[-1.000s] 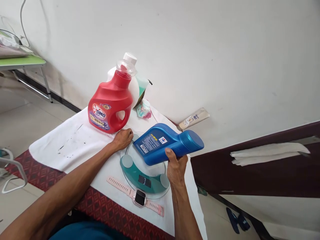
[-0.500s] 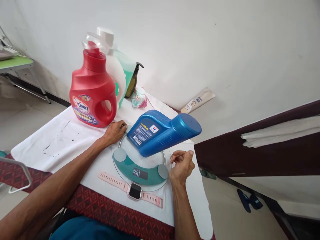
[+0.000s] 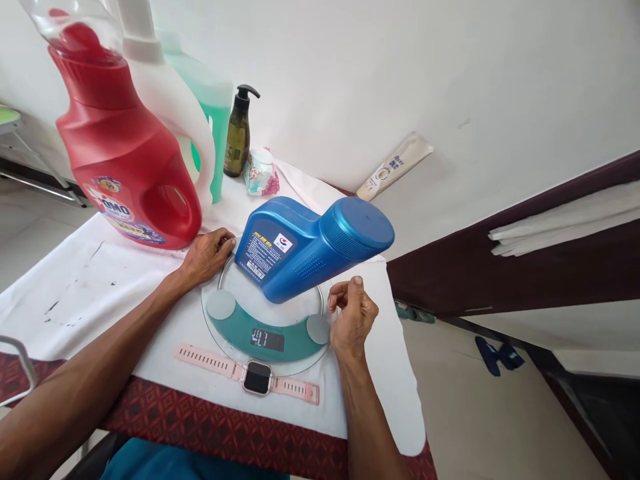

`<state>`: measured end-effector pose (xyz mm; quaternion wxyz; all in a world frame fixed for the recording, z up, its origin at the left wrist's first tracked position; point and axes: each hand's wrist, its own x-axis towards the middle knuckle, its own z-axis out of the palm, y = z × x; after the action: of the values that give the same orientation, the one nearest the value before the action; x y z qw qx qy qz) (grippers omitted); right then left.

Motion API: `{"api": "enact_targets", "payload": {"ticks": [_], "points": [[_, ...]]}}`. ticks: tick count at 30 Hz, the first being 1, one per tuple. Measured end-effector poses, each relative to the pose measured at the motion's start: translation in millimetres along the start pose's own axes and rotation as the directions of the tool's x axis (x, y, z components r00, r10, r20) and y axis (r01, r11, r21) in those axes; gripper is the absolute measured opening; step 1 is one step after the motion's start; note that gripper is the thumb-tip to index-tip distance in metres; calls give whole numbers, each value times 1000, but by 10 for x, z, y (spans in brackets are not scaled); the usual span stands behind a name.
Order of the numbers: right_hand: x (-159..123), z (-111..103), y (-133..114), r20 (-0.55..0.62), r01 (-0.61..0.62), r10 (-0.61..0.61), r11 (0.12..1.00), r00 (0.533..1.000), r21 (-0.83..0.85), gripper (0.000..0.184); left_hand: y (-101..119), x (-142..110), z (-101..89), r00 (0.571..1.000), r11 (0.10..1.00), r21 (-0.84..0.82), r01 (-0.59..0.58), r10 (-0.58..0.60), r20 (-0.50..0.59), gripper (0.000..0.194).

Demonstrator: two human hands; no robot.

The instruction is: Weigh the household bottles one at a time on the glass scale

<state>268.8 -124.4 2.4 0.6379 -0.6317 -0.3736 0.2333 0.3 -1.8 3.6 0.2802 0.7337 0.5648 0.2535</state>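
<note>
A blue bottle (image 3: 300, 247) with a wide screw cap stands on a round glass scale (image 3: 265, 337), leaning to the right. Lit digits show on the scale's display (image 3: 267, 339), too smeared to read surely. My left hand (image 3: 207, 255) rests on the cloth at the scale's left rim, fingers curled in, with nothing seen in them. To the right of the bottle and apart from it, my right hand (image 3: 353, 317) is empty, fingers loosely bent and thumb raised. A pink-strapped smartwatch (image 3: 257, 377) lies along the scale's front edge.
A red detergent jug (image 3: 130, 153) stands left, before a white jug (image 3: 165, 93) and a green-liquid container (image 3: 217, 133). Behind are a dark pump bottle (image 3: 237, 137), a small patterned packet (image 3: 261, 173) and a cream tube (image 3: 395, 167) against the wall. White cloth (image 3: 370, 387) covers the table.
My right hand has let go of the blue bottle and drawn slightly away from it. The scale's display has lit up with digits. My view has moved closer to the table.
</note>
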Motion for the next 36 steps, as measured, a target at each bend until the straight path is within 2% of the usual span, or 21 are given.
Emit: {"api": "enact_targets", "payload": {"ticks": [9, 22, 36], "points": [[-15, 3, -41, 79, 55, -50, 996, 996, -68, 50, 16, 10, 12, 1000, 999, 42, 1, -1, 0, 33], [-45, 3, -87, 69, 68, -57, 983, 996, -173, 51, -6, 27, 42, 999, 999, 45, -31, 32, -9, 33], [-49, 10, -114, 86, 93, -76, 974, 993, -206, 52, 11, 22, 36, 1000, 999, 52, -17, 17, -7, 34]]}}
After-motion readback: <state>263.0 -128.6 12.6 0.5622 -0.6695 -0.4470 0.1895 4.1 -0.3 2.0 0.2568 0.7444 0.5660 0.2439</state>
